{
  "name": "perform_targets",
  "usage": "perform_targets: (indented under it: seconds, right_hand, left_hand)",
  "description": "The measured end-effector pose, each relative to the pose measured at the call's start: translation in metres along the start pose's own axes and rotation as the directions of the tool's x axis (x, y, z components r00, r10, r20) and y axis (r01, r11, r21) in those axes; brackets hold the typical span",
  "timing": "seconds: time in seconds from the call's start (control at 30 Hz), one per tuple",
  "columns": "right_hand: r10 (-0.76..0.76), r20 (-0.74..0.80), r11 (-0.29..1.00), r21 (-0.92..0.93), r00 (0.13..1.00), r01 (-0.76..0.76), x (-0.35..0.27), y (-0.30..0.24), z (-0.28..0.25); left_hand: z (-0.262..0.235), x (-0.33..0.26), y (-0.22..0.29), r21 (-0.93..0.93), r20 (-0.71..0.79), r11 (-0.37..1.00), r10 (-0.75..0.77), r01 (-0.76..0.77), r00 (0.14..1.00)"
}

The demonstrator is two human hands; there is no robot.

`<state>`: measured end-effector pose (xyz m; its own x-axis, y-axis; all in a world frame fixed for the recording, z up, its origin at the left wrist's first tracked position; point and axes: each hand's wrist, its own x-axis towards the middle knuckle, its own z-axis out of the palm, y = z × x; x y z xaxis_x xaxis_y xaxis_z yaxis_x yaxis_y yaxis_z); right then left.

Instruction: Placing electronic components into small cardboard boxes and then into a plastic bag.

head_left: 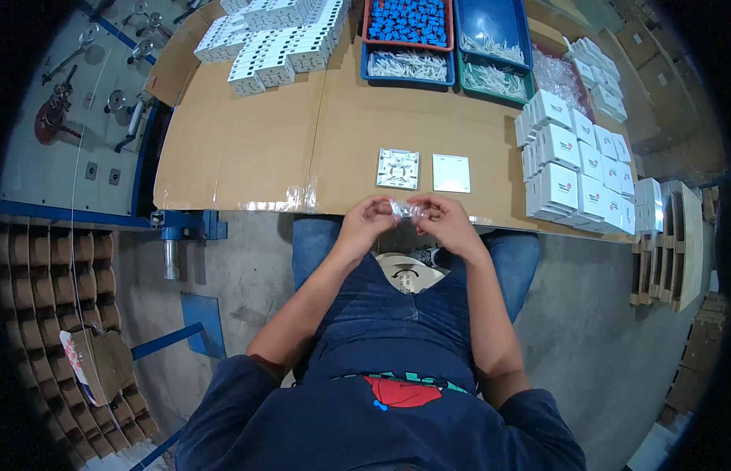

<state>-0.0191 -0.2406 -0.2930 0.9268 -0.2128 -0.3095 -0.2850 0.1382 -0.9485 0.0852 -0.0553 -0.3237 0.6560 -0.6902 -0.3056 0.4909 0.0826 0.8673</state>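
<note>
Between my hands, just off the table's front edge, is a small clear plastic bag (405,210) with something inside that is too small to make out. My left hand (367,225) pinches its left side, and my right hand (448,226) pinches its right side. Just beyond them on the cardboard-covered table lies a square white plastic housing (398,169), its open inner side facing up. Beside it, to the right, rests a flat square white cover plate (451,173), apart from the housing.
Stacked white housings (283,47) fill the back left. A red tray of blue parts (407,23), a blue tray of white pieces (405,67) and a green tray (495,81) stand at the back. White boxes (573,161) are piled at the right; a blue vise-like fixture (189,225) hangs left.
</note>
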Motion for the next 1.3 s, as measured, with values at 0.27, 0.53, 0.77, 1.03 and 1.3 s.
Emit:
perform_targets:
  seconds: [0.27, 0.53, 0.77, 1.03, 1.3]
  right_hand:
    - [-0.315, -0.094, 0.822, -0.524, 0.944, 0.222, 0.064, -0.014, 0.000]
    - [-0.530, -0.148, 0.639, -0.717, 0.835, 0.279, 0.090, 0.004, -0.001]
    - [-0.511, -0.099, 0.585, -0.767, 0.854, 0.262, 0.080, 0.004, -0.001]
    - [-0.517, -0.006, 0.583, -0.734, 0.856, 0.348, 0.075, 0.008, -0.012]
    - [-0.397, -0.169, 0.711, -0.678, 0.902, 0.187, 0.085, 0.010, -0.012]
  left_hand:
    - [-0.015, 0.061, 0.026, 0.568, 0.049, 0.763, 0.343, -0.308, 0.938]
    - [-0.015, 0.077, 0.026, 0.822, 0.119, 0.413, 0.548, -0.392, 0.828]
    - [-0.012, 0.072, 0.030, 0.944, 0.192, 0.099, 0.605, -0.313, 0.773]
    - [-0.013, 0.072, 0.025, 0.955, 0.175, 0.108, 0.553, -0.278, 0.815]
    - [-0.010, 0.071, 0.021, 0.928, 0.053, 0.287, 0.528, -0.237, 0.848]
